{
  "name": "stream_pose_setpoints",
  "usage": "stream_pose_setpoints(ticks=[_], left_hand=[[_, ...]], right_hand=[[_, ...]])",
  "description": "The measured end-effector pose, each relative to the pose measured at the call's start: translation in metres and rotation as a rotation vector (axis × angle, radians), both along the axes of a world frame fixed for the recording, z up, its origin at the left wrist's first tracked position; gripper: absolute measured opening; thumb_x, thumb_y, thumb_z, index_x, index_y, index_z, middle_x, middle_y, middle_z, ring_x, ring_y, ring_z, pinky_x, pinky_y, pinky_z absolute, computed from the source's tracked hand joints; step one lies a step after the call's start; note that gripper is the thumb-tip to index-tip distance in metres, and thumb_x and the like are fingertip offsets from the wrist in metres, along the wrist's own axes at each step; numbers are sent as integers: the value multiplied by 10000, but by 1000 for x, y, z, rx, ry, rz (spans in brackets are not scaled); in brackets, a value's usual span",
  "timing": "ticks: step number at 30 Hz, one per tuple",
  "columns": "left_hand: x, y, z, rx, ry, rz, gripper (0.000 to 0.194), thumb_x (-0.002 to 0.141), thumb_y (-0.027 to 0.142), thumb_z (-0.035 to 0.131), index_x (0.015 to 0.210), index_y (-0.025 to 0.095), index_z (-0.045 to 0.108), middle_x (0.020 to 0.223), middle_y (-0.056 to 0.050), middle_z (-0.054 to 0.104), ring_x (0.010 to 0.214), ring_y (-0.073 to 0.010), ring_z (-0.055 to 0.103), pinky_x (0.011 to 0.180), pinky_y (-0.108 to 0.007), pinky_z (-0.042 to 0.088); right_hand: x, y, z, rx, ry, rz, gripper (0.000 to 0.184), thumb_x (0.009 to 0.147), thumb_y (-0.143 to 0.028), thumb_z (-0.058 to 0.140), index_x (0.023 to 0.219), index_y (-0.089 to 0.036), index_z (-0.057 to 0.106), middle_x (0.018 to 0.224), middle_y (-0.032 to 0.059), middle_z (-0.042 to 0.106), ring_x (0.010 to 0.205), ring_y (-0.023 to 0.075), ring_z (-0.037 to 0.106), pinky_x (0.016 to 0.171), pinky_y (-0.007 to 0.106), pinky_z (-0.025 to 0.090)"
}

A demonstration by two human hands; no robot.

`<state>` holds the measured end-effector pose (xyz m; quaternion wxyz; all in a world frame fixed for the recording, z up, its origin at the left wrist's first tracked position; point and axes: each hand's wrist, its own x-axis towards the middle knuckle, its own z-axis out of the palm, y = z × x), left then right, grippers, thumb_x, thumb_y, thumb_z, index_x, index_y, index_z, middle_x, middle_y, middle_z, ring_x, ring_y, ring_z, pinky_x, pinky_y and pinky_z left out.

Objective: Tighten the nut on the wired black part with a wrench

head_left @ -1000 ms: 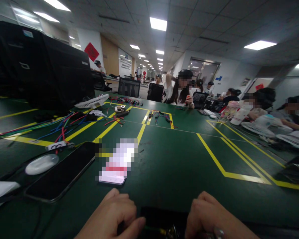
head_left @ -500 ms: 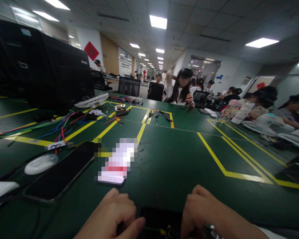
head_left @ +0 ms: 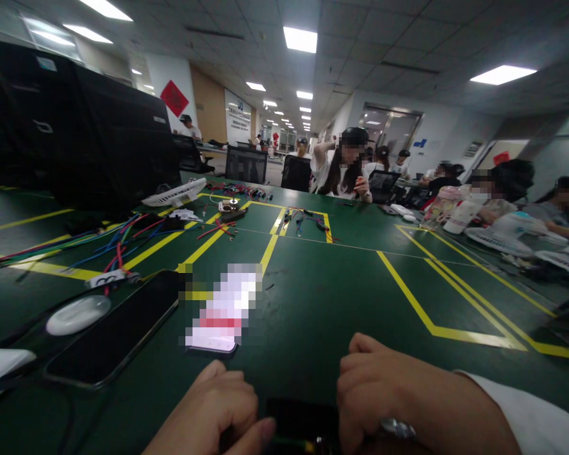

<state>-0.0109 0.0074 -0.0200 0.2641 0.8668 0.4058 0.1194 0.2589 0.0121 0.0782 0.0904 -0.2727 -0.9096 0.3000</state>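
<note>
At the bottom edge my left hand (head_left: 213, 414) is curled into a fist shape, its thumb pressed against a small black part (head_left: 301, 420) lying on the green table (head_left: 341, 316). My right hand (head_left: 389, 398) is curled too, knuckles up, gripping the same black part from the right. A bit of green wire and metal shows between the two hands. What exactly the fingers pinch is hidden under them.
A black phone (head_left: 116, 328) and a white oval puck (head_left: 78, 314) lie at left, a blurred card (head_left: 225, 306) ahead. Coloured wires (head_left: 104, 240) and a black monitor (head_left: 80, 126) stand farther left. Other people sit at the far side and right.
My right hand has slid left and up over the black part, and its white sleeve has come into view. My left hand has stayed almost still.
</note>
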Motion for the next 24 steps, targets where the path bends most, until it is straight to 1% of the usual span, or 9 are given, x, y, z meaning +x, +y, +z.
stream_pose_setpoints(ticks=[4, 7, 10, 14, 15, 17, 19, 21, 24], left_hand=[[2, 2, -1, 35, -13, 18, 375, 968, 317, 461, 619, 178, 469, 645, 47, 596, 692, -141, 585, 758, -303, 344], [1, 1, -4, 54, -26, 24, 377, 973, 317, 458, 622, 179, 468, 644, 50, 597, 691, -140, 585, 759, -304, 342], [0, -1, -5, 51, -24, 13, 387, 973, 334, 466, 618, 179, 461, 638, 56, 588, 690, -137, 585, 782, -309, 341], [1, 1, -1, 43, -26, 42, 383, 977, 345, 457, 630, 182, 468, 664, 51, 597, 702, -139, 589, 789, -307, 351], [1, 1, 0, 23, -25, 22, 392, 974, 349, 460, 620, 181, 462, 650, 51, 591, 692, -137, 585, 780, -304, 351], [2, 2, 3, 19, -21, 32, 393, 978, 344, 450, 621, 181, 472, 663, 45, 601, 706, -142, 589, 774, -302, 352], [3, 1, 4, 2, -13, 35, 398, 981, 340, 439, 617, 181, 471, 664, 40, 602, 713, -146, 587, 755, -299, 351], [3, 1, 5, -14, -4, 46, 392, 973, 338, 439, 614, 181, 460, 659, 39, 591, 710, -149, 581, 753, -301, 351], [3, 0, 4, -31, -6, 68, 378, 956, 350, 446, 617, 181, 453, 669, 33, 582, 721, -158, 581, 770, -312, 354]], right_hand=[[2, 4, -4, -11, 6, 31, 138, 828, -28, 726, 818, -158, 683, 767, -14, 695, 774, 120, 628, 822, 315, 335], [0, 6, -1, -22, 24, 29, 146, 820, -22, 730, 824, -162, 690, 785, -13, 702, 784, 122, 637, 821, 318, 337], [-1, 4, 4, -45, 38, 15, 114, 844, -60, 726, 825, -165, 686, 786, -11, 702, 786, 130, 642, 818, 327, 343], [3, -4, 9, -20, 28, -56, 103, 939, -142, 645, 857, -205, 644, 832, -22, 694, 812, 142, 644, 868, 356, 340], [5, -6, 9, -17, 39, -82, 118, 964, -177, 619, 853, -217, 626, 837, -27, 693, 804, 144, 636, 874, 359, 345], [7, -11, 7, -50, 72, -165, 166, 984, -282, 595, 827, -229, 614, 804, -17, 682, 777, 164, 612, 810, 339, 398], [8, -17, 2, -95, 91, -298, 193, 947, -364, 616, 813, -226, 638, 793, 22, 664, 748, 191, 592, 679, 296, 449], [8, -23, -2, -127, 90, -381, 178, 878, -362, 671, 771, -221, 650, 741, 34, 644, 697, 196, 580, 579, 259, 443], [6, -31, -7, -57, 86, -383, 106, 840, -281, 697, 762, -228, 647, 693, 11, 660, 645, 175, 580, 578, 249, 426]])
